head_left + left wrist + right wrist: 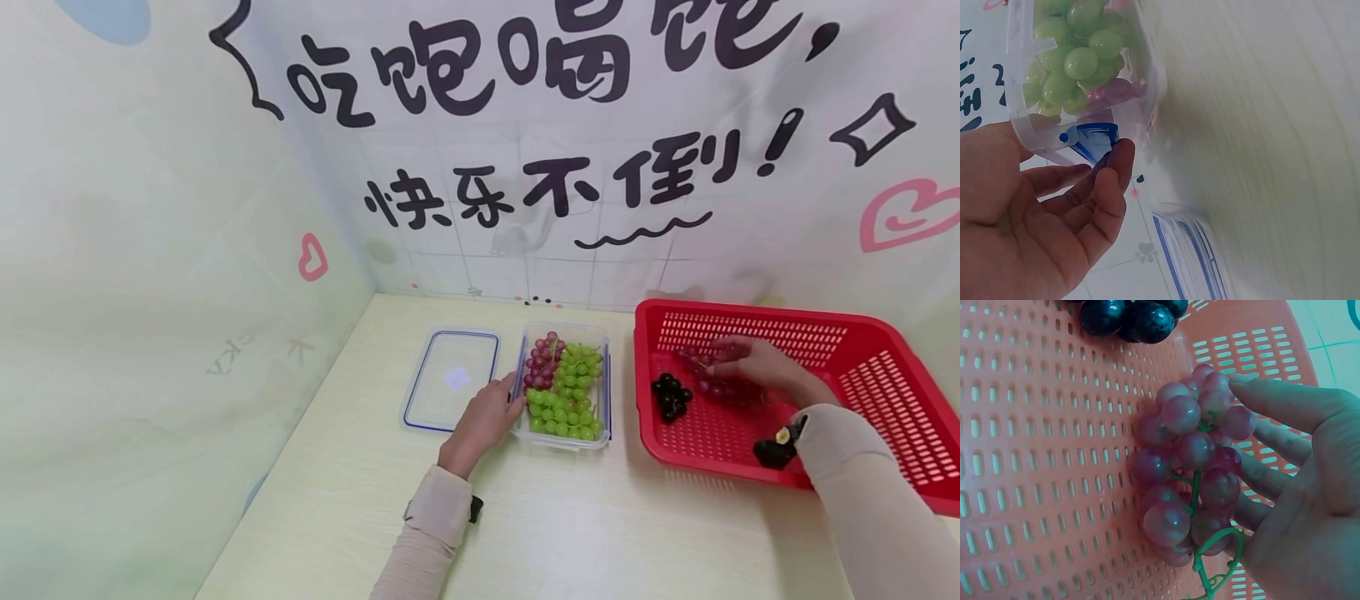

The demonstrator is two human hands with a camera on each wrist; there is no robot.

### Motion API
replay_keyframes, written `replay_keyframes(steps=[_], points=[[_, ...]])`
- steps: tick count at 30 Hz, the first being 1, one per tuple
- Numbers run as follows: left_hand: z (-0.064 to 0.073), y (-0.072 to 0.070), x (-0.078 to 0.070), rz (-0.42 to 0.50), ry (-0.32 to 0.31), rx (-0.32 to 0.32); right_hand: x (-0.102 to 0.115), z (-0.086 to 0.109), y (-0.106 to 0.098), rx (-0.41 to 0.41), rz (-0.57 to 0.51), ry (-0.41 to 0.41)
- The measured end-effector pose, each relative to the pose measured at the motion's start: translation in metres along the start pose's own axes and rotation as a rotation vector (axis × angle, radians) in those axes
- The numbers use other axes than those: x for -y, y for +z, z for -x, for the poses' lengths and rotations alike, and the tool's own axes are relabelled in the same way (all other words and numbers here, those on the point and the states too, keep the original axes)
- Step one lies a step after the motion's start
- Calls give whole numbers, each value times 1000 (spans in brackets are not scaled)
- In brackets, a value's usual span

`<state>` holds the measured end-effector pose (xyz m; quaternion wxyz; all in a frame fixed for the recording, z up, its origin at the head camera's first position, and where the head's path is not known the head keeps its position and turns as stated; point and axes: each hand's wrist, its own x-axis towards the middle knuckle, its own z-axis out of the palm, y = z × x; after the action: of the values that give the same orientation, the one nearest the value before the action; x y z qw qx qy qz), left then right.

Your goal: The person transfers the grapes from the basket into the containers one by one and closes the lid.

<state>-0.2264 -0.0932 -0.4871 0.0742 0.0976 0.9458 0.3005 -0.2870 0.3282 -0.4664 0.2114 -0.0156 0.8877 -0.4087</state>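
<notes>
My left hand (487, 414) holds the left side of a clear plastic food container (562, 444), fingertips at its blue clip (1097, 139). Inside lie a bunch of red grapes (542, 363) and bunches of green grapes (562, 413). In the red basket (651, 433), my right hand (765, 367) reaches over another bunch of red grapes (1194, 450). In the right wrist view its thumb touches the bunch's end and its fairly straight fingers lie along one side, their tips partly hidden by the grapes.
A clear lid (438, 383) with a blue seal lies left of the container. Black grapes (671, 397) sit at the basket's left, and a dark object (772, 454) shows near the right wrist. A printed wall sheet (480, 275) stands behind the table (525, 517).
</notes>
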Motion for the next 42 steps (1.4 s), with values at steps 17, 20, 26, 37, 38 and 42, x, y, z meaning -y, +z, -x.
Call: replay_keyframes(steps=[17,20,26,37,38,42], points=[[1,0,1,-17,-18,1,0,-5,9,70,36,-25],[1,0,1,-13,-17,1,1,-5,8,73,43,-20],[2,0,1,-3,-11,0,1,-3,9,62,36,-27],[1,2,2,17,-13,-4,-1,-5,7,40,63,-27],[1,2,2,22,-15,-3,-1,-5,7,37,68,-33],[2,4,3,46,-26,2,-2,-5,7,27,81,-52]])
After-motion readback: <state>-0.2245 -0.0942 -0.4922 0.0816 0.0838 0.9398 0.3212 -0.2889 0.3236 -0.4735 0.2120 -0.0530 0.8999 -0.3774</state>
